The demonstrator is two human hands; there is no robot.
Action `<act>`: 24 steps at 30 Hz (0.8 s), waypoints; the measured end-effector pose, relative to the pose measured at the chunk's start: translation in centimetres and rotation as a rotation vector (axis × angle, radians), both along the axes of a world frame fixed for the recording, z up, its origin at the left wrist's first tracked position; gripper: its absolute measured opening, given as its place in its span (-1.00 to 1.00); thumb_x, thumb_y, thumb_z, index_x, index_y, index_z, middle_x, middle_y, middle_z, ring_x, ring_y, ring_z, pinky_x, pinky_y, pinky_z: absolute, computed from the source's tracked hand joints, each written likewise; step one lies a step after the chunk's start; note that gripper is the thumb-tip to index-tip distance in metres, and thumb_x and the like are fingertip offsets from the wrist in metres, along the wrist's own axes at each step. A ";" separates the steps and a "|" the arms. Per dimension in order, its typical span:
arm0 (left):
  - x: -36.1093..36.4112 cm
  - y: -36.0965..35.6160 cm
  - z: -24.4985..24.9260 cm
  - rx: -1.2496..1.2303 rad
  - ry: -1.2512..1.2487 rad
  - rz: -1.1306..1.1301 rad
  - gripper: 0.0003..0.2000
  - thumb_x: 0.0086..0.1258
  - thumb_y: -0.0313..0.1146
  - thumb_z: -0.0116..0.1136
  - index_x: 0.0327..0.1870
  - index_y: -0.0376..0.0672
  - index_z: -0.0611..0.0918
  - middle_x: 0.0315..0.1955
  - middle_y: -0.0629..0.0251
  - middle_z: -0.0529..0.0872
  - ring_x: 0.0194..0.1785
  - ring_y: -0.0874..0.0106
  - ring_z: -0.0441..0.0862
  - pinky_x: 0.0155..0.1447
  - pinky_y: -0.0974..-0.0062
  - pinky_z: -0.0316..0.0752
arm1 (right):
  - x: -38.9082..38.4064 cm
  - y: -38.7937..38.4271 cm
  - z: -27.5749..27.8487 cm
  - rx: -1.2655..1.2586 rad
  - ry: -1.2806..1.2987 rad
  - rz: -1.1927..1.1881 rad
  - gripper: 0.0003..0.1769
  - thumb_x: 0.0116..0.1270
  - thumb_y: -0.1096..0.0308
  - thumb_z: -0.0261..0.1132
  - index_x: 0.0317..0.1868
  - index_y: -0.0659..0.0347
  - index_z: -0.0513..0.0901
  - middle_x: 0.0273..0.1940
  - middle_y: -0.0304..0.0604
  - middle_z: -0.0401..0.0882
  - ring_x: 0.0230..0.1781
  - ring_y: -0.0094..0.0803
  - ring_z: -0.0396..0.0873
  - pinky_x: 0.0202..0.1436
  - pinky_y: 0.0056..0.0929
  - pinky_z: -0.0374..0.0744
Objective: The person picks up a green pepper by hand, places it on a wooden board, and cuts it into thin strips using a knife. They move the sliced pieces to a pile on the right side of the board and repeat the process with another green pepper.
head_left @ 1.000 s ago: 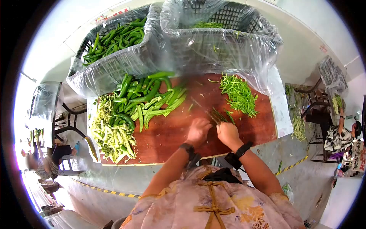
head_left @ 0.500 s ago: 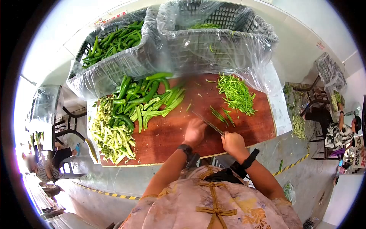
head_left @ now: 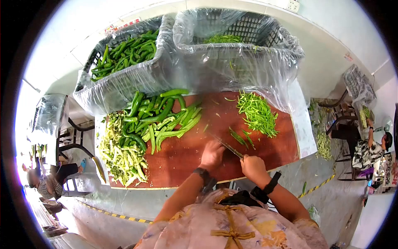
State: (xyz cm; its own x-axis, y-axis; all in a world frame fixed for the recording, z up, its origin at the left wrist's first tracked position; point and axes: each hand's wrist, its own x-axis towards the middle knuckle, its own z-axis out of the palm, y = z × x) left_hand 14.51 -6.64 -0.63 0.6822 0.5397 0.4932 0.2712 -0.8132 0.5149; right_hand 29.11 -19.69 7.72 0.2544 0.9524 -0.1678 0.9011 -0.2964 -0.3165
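My right hand (head_left: 253, 169) is closed round the handle of a knife (head_left: 231, 148), whose blade slants up and left over the red-brown board (head_left: 182, 164). My left hand (head_left: 212, 154) is curled low beside the blade; whatever its fingers hold is hidden. Just beyond the knife lie a few cut green pepper strips (head_left: 238, 137). Farther up on the right is a heap of thin green shreds (head_left: 258, 115). Halved green peppers (head_left: 179, 128) and whole green peppers (head_left: 159, 115) are piled at the board's left, beside pale seedy pepper cores (head_left: 121, 155).
Behind the board stand two plastic-lined crates: the left crate (head_left: 124, 89) holds whole green peppers, the right crate (head_left: 240, 62) some green shreds. One person (head_left: 52, 182) sits at far left, another person (head_left: 369, 145) at far right. Yellow-black tape (head_left: 114, 211) marks the floor.
The view has tilted up a little, so the board and crates appear lower. Both hands and the knife keep nearly the same place over the board.
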 end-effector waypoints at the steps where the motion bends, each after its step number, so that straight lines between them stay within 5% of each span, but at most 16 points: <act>1: -0.1 0.0 0.0 -0.020 0.015 0.001 -0.82 0.04 -0.53 0.07 -0.31 -0.18 0.63 -0.17 0.20 0.59 -0.06 0.14 0.49 0.05 0.21 0.39 | -0.1 -0.1 0.3 0.026 0.015 0.008 -0.75 0.29 0.26 0.15 -0.37 0.30 0.56 -0.57 0.12 0.56 -0.50 0.07 0.58 -0.40 -0.02 0.55; 11: -0.1 0.0 0.5 -0.065 0.009 -0.016 -0.79 0.04 -0.53 0.08 -0.27 -0.19 0.63 -0.14 0.20 0.59 -0.02 0.15 0.49 0.05 0.23 0.41 | 0.1 0.9 -1.6 -0.085 0.042 0.001 -0.75 0.29 0.27 0.16 -0.38 0.31 0.56 -0.56 0.14 0.56 -0.51 0.08 0.58 -0.41 -0.01 0.54; 18: 0.1 0.3 0.1 -0.018 -0.079 -0.027 -0.79 0.03 -0.51 0.10 -0.27 -0.18 0.64 -0.19 0.21 0.60 -0.03 0.17 0.51 0.05 0.23 0.41 | -0.1 6.9 -2.7 0.100 -0.040 0.019 -0.67 0.30 0.21 0.14 -0.50 0.29 0.58 -0.55 0.14 0.57 -0.50 0.08 0.58 -0.40 -0.06 0.55; 24: -0.1 -0.3 0.4 0.001 -0.061 0.047 -0.80 0.01 -0.50 0.14 -0.30 -0.14 0.64 -0.23 0.26 0.59 -0.08 0.20 0.50 0.00 0.24 0.39 | 0.6 1.6 -1.1 0.108 0.000 0.022 -0.74 0.28 0.24 0.17 -0.41 0.29 0.58 -0.56 0.13 0.55 -0.50 0.08 0.57 -0.40 -0.03 0.54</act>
State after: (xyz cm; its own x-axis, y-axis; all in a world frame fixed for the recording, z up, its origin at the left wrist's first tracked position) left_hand 14.40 -6.91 -0.21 0.6246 0.5704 0.5334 0.2775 -0.8006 0.5311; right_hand 29.75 -18.08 6.62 0.2333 0.9703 -0.0636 0.9070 -0.2407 -0.3456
